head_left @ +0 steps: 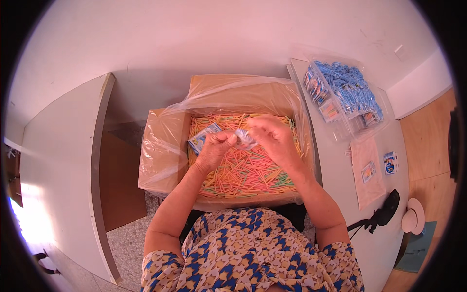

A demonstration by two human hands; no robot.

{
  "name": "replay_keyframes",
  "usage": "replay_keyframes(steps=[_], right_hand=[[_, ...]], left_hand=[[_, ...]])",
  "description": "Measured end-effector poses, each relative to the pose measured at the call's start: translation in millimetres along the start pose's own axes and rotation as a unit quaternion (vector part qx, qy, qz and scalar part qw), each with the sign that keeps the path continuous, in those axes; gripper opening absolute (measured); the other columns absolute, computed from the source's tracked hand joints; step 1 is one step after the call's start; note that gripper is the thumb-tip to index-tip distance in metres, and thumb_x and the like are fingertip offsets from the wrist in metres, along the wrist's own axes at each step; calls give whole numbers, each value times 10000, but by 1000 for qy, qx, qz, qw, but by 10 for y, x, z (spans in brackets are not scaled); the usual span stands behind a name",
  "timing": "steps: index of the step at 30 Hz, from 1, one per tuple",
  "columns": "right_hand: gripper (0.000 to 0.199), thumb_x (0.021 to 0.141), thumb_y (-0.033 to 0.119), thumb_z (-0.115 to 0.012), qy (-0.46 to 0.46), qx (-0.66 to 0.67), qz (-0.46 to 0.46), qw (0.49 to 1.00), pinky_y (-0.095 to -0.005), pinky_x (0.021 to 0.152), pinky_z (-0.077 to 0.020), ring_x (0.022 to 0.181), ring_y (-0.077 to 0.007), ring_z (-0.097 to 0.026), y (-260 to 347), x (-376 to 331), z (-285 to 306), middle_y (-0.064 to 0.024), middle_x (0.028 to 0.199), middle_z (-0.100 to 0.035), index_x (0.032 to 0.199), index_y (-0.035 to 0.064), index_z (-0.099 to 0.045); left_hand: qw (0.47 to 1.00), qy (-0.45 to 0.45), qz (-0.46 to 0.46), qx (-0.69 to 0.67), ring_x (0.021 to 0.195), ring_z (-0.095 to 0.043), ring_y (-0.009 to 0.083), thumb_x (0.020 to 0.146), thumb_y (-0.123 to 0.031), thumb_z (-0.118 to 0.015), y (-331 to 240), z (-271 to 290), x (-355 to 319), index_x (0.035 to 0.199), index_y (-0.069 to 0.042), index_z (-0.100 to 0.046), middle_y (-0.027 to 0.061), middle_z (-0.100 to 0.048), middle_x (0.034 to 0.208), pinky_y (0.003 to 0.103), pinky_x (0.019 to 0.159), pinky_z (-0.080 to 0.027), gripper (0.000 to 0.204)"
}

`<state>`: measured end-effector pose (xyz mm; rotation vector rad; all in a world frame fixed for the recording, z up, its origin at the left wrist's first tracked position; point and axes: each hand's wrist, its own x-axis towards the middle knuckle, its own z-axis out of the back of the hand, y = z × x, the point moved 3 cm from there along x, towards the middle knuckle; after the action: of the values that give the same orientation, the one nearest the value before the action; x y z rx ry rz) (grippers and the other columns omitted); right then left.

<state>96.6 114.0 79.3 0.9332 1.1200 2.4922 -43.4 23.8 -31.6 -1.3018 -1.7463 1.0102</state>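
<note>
Over a cardboard box (165, 170) filled with thin pastel sticks (238, 170), my two hands are close together. My left hand (214, 150) is closed, pinching a small printed plastic packet (246, 141) between thumb and fingers. Another blue-and-white packet (200, 140) sticks out on the left side of that hand; whether it is gripped or lies on the sticks I cannot tell. My right hand (275, 138) is curled just right of the pinched packet, its fingertips drawn together and slightly blurred. What those fingertips hold, if anything, is hidden.
Transparent plastic lines the box. On the right table (335, 165), a transparent tub (348, 124) holds many blue packets. Nearer are a pale cloth (367, 187) with a packet on it, a blue card (390, 163), a black stand (386, 209). Another table (68, 160) stands left.
</note>
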Motion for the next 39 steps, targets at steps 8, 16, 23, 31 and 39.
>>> replay_keyframes(steps=[8,16,23,31,39], right_hand=[[342,872,-1,-612,21,-23,-17,999,-288,873,-502,1031,-182,-635,-82,-185,-108,-117,1093,-675,1213,-6,-590],[270,848,-66,-606,-93,121,-130,980,-259,798,-515,904,-115,-639,-259,-324,14,-86,1001,-689,1111,-19,-644],[126,812,4,-688,-65,170,-247,952,-231,658,-506,734,-78,-614,-414,-459,337,-54,791,-670,936,-20,-675],[46,789,50,-674,-46,31,-129,990,-309,607,-492,644,-156,-622,-100,-459,729,-96,743,-662,810,10,-673],[190,825,124,-700,-214,-55,-34,975,-288,659,-499,729,-128,-629,-102,-758,1155,-83,727,-649,982,20,-672]], left_hand=[[991,35,99,-77,915,-626,127,941,-202,-608,43,97,-17,1073,-29,-664,35,-682,1003,331,839,-517,225],[988,38,141,47,895,-630,109,838,-66,-710,47,-165,-70,1070,-32,-677,16,-691,970,289,834,-509,237],[982,43,153,106,870,-625,86,816,-9,-721,-50,-341,-71,1043,-13,-696,21,-697,956,259,811,-510,229],[963,82,158,201,832,-634,89,806,-4,-724,-188,-765,49,1006,-18,-707,19,-705,916,259,765,-516,201],[975,140,124,121,846,-634,100,829,-1,-695,5,-1355,292,1016,-10,-698,22,-699,926,277,780,-525,188]])
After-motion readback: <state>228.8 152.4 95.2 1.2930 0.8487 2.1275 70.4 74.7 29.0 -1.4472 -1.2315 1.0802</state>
